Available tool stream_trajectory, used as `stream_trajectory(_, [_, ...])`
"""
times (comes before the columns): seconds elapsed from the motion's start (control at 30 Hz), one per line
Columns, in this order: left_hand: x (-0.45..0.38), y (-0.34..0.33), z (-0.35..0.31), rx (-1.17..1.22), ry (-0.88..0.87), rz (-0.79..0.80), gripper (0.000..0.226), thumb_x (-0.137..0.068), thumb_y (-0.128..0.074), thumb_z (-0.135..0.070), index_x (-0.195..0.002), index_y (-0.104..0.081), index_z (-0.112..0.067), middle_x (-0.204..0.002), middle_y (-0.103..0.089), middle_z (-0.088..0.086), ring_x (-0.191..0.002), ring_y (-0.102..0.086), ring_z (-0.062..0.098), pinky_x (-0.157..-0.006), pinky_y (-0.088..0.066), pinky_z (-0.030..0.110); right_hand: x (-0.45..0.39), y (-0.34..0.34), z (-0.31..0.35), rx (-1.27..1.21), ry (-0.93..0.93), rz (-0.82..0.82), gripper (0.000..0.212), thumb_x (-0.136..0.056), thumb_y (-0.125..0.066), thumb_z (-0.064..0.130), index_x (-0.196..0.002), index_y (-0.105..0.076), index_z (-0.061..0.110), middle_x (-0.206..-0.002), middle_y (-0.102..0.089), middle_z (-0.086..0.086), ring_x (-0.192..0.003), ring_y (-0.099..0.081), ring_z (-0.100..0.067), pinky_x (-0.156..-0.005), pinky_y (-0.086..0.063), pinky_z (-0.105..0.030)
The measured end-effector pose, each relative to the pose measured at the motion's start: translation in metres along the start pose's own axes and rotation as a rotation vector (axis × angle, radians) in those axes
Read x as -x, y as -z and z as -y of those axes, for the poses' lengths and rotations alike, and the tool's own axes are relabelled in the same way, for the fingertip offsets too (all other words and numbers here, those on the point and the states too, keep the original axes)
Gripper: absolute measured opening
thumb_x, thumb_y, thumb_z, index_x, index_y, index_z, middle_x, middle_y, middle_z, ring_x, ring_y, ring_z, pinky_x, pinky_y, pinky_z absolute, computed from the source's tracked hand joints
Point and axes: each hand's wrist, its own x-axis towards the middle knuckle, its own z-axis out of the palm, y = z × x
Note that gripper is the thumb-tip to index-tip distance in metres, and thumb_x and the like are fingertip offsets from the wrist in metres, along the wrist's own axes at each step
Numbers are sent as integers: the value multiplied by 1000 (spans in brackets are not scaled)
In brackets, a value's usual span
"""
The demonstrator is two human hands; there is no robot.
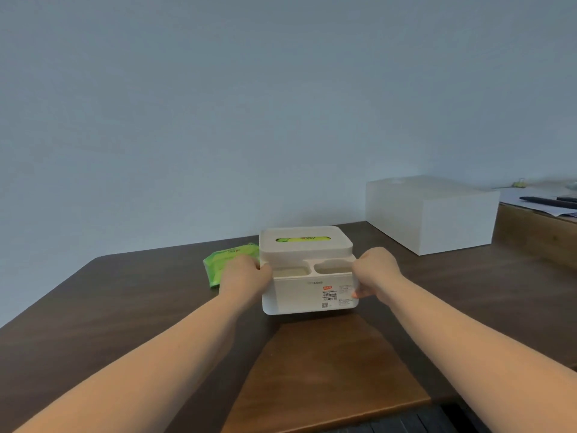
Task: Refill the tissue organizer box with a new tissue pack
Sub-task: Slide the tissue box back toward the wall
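Two hands hold a white tissue box on a dark wood table.

The smooth plastic tissue organizer box (309,273) has round corners, a slotted lid (306,240) and two open cups in front. The left hand (246,276) and right hand (376,273) wrap around its sides. A soft green tissue pack (224,260) lies just beside it on the table (125,307).

The left hand (246,276) covers the near right part of the green tissue pack (223,260) beside the organizer box (307,276). The label (335,295) on the box's front is too small to read. Dark pens (549,201) far right of the box are cut off by the edge.
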Motion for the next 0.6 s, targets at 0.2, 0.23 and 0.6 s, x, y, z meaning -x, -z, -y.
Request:
stream_trajectory(0.2, [-50, -51, -40, -14, -50, 14, 33, -84, -51, -20, -53, -45, -10, -49, -39, 1, -54, -39, 24, -44, -24, 28, -68, 28, -14, -7, -32, -48, 18, -81, -55, -13, -95, -63, -4, -90, -67, -20, -74, -70, -40, -67, -62, -48])
stream_trajectory(0.23, [-59, -59, -44, -17, -51, 19, 33, -84, -52, -20, -53, -44, -11, -49, -40, 1, -57, -41, 26, -44, -25, 27, -81, 31, -16, -15, -42, -50, 18, -81, -54, -13, -95, -62, -4, -89, -67, -21, -76, -69, -42, -69, -62, -49])
stream_trajectory(0.6, [-169, -154, -72, 36, -44, 22, 38, -81, -49, -18, -50, -28, -13, -48, -29, 0, -46, -25, 19, -45, -18, 25, -216, 34, -14, -124, -41, -142, 18, -88, -47, -4, -102, -58, -1, -100, -58, -18, -56, -55, -28, -69, -62, -50])
